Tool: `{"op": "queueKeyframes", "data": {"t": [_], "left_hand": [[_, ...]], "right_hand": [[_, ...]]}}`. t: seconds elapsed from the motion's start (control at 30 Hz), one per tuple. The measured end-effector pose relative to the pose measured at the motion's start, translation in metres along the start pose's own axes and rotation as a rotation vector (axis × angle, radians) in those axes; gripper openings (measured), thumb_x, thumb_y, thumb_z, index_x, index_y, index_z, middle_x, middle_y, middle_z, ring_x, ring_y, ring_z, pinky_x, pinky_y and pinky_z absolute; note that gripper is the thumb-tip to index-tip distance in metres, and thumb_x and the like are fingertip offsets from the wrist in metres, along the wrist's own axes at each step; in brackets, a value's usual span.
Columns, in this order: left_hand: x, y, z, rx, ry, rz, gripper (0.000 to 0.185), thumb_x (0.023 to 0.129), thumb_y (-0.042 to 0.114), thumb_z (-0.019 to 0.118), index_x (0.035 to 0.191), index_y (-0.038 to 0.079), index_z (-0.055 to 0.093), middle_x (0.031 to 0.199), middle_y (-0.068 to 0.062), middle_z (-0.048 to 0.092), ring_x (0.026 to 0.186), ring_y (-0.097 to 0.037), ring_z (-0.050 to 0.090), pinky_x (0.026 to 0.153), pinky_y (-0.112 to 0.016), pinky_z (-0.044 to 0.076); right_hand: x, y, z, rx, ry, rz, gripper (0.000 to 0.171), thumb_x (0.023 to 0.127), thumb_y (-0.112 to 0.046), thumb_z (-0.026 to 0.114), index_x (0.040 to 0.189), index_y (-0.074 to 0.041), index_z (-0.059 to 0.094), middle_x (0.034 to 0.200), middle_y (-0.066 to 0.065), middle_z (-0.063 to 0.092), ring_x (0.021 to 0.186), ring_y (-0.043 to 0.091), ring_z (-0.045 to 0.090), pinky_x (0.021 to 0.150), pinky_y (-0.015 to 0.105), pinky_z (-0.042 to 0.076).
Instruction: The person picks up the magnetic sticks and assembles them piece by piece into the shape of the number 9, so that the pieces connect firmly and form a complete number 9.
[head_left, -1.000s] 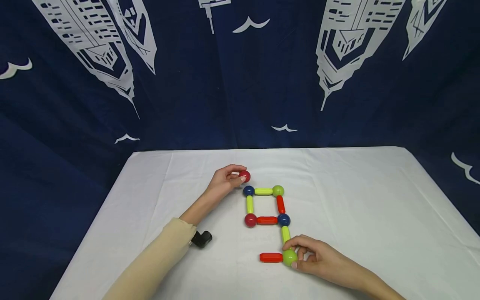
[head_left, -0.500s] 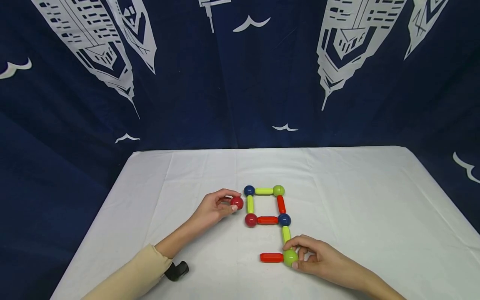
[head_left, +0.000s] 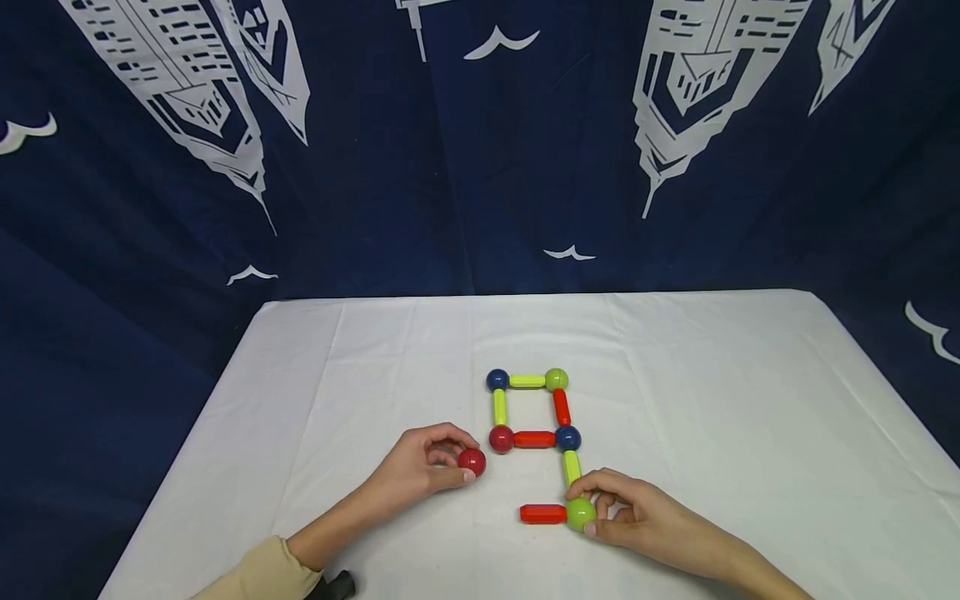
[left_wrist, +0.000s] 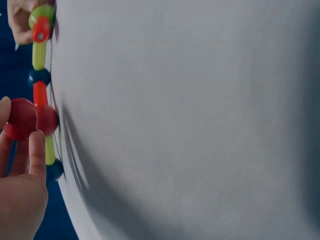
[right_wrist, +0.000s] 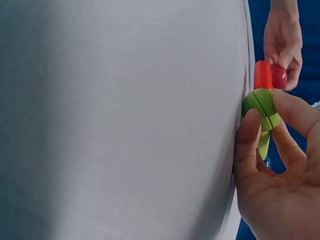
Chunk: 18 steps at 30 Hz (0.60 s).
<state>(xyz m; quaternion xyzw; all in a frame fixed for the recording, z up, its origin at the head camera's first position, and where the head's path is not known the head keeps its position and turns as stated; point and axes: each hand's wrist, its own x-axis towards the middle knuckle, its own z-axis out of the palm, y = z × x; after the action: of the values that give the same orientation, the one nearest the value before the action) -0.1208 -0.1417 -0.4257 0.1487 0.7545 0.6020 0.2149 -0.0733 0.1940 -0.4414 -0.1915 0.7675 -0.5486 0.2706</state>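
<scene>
My left hand (head_left: pixel 420 463) pinches a loose red ball (head_left: pixel 472 462) between thumb and fingers, left of the open end of a red rod (head_left: pixel 543 514). That rod joins a green ball (head_left: pixel 581 513), which my right hand (head_left: pixel 637 518) grips at its right side. From the green ball a yellow-green rod (head_left: pixel 572 467) runs up to a blue ball (head_left: pixel 567 438). Above lies a square of rods with a second red ball (head_left: pixel 501 439), another blue ball (head_left: pixel 497 380) and another green ball (head_left: pixel 556 379) at its corners. In the right wrist view, thumb and fingers flank the green ball (right_wrist: pixel 259 103).
A white cloth (head_left: pixel 712 400) covers the table. A dark blue curtain (head_left: pixel 450 183) with white building prints hangs behind it. A black wrist device (head_left: pixel 336 587) shows below the left beige sleeve (head_left: pixel 262 575).
The left hand has brought the red ball down toward me, from beyond the square's upper left corner to below its lower left one. The right hand stays on the green ball.
</scene>
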Motion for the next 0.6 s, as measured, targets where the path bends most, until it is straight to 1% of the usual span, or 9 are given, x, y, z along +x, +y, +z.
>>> {"op": "queueKeyframes", "data": {"t": [0.17, 0.3, 0.4, 0.6], "left_hand": [[-0.006, 0.001, 0.013, 0.044, -0.009, -0.022, 0.025, 0.083, 0.011, 0.079, 0.106, 0.014, 0.071, 0.095, -0.004, 0.067, 0.079, -0.020, 0.063, 0.072, -0.025, 0.050], [-0.007, 0.001, 0.024, 0.085, -0.039, -0.050, 0.022, 0.082, 0.013, 0.080, 0.102, 0.017, 0.071, 0.094, 0.000, 0.068, 0.078, -0.019, 0.063, 0.070, -0.025, 0.051], [-0.005, -0.001, 0.031, 0.083, -0.060, -0.069, 0.022, 0.082, 0.012, 0.080, 0.101, 0.017, 0.072, 0.093, 0.001, 0.068, 0.078, -0.018, 0.063, 0.068, -0.023, 0.051], [-0.003, -0.006, 0.041, 0.041, -0.085, -0.073, 0.022, 0.081, 0.008, 0.080, 0.101, 0.013, 0.072, 0.093, 0.000, 0.068, 0.083, -0.018, 0.061, 0.071, -0.022, 0.052]], "right_hand": [[-0.001, 0.001, 0.000, -0.004, 0.003, 0.009, 0.034, 0.091, -0.018, 0.071, 0.124, -0.015, 0.061, 0.095, 0.008, 0.056, 0.084, 0.016, 0.054, 0.064, 0.020, 0.046], [0.000, 0.000, 0.000, 0.001, 0.006, 0.023, 0.034, 0.091, -0.018, 0.071, 0.124, -0.015, 0.061, 0.094, 0.008, 0.056, 0.084, 0.017, 0.054, 0.063, 0.021, 0.046], [0.000, 0.000, 0.000, 0.001, 0.007, 0.025, 0.034, 0.091, -0.018, 0.071, 0.124, -0.016, 0.061, 0.094, 0.008, 0.056, 0.085, 0.018, 0.055, 0.064, 0.021, 0.047], [0.000, -0.001, 0.001, -0.010, 0.020, 0.037, 0.035, 0.091, -0.019, 0.072, 0.124, -0.016, 0.061, 0.096, 0.008, 0.057, 0.086, 0.019, 0.055, 0.066, 0.022, 0.049]]}}
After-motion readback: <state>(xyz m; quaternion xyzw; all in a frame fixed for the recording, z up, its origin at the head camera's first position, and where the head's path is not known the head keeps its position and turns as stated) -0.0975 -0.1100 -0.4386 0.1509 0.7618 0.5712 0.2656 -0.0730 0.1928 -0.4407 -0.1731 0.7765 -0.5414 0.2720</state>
